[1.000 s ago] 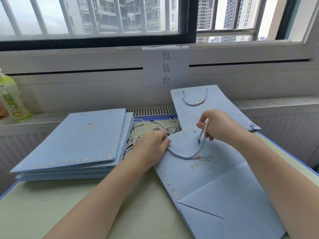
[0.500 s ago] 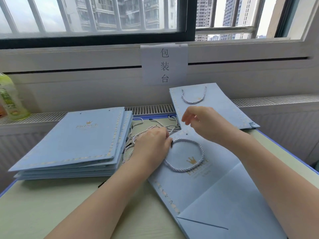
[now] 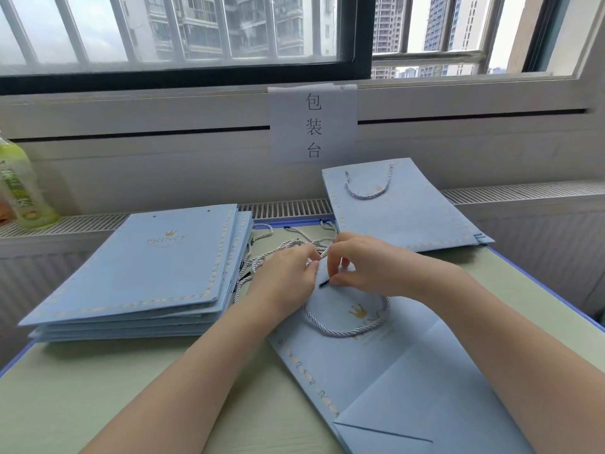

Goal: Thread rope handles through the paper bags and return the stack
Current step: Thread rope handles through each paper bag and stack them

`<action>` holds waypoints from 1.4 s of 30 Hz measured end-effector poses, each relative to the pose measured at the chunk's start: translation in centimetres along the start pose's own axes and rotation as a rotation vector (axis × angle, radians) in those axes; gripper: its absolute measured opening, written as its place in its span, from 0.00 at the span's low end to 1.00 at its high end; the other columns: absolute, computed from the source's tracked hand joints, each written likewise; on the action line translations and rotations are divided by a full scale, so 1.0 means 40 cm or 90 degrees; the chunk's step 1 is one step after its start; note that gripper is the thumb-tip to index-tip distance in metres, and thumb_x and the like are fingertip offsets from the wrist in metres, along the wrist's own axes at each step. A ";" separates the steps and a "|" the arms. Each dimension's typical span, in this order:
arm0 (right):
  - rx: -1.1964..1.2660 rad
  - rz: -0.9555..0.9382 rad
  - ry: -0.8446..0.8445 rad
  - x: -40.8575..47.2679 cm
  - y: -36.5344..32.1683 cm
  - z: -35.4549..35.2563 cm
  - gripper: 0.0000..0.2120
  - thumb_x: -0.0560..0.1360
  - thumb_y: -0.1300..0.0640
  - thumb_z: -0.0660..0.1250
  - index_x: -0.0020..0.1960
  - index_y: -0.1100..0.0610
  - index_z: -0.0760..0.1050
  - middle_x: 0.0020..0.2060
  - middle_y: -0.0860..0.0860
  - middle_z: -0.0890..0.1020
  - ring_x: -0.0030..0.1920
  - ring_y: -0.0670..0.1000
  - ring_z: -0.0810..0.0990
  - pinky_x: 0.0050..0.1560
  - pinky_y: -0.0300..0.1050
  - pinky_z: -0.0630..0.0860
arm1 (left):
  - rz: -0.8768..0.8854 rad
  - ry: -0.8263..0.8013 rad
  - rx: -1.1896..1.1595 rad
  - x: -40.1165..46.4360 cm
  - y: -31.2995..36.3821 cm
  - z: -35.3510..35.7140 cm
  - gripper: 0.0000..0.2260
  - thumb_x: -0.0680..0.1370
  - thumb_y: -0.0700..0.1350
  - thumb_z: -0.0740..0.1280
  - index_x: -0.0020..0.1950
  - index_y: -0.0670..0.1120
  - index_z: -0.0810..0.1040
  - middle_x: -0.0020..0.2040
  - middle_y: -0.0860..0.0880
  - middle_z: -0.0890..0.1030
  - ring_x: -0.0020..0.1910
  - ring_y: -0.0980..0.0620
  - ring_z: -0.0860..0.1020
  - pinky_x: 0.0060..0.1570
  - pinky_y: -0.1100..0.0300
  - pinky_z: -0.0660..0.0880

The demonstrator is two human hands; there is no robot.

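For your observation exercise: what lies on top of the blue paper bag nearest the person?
A looped rope handle lies on the nearest bag. Both hands, left hand and right hand, cover its top edge, hiding the holes.

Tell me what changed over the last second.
The right hand let go of the threaded handle, which now lies looped on the bag, and moved left to pinch a black rope tip. The left hand now holds a loose rope. The stack and far bag stayed put.
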State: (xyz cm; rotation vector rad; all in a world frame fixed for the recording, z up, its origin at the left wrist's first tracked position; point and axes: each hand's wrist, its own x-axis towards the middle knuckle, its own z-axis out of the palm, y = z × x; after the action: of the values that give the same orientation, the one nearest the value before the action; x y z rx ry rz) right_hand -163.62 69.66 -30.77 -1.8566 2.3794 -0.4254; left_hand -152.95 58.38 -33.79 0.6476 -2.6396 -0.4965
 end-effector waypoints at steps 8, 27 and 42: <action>-0.026 0.094 0.157 -0.006 0.046 -0.038 0.06 0.77 0.61 0.61 0.52 0.58 0.75 0.40 0.50 0.77 0.38 0.47 0.70 0.37 0.40 0.63 | -0.036 -0.006 -0.084 0.013 -0.012 -0.009 0.03 0.78 0.45 0.65 0.47 0.49 0.78 0.38 0.54 0.74 0.47 0.47 0.76 0.48 0.54 0.73; -0.095 0.031 0.196 0.007 0.031 -0.027 0.08 0.76 0.64 0.60 0.50 0.61 0.77 0.47 0.54 0.81 0.50 0.56 0.76 0.51 0.49 0.72 | -0.119 -0.034 -0.358 0.019 -0.001 -0.017 0.03 0.76 0.42 0.69 0.49 0.48 0.78 0.40 0.47 0.79 0.35 0.54 0.75 0.36 0.63 0.70; -0.067 -0.023 0.157 0.003 0.000 -0.023 0.05 0.76 0.63 0.60 0.44 0.59 0.74 0.43 0.52 0.78 0.43 0.52 0.72 0.45 0.43 0.68 | -0.090 0.001 -0.341 0.016 0.008 -0.019 0.10 0.74 0.34 0.65 0.39 0.49 0.73 0.36 0.51 0.78 0.36 0.56 0.75 0.36 0.67 0.70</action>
State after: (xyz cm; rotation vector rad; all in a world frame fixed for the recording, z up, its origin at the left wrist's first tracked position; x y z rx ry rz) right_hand -163.89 69.69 -29.86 -1.9998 2.5743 -0.5746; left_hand -153.25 58.14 -32.84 0.6533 -2.3095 -1.1847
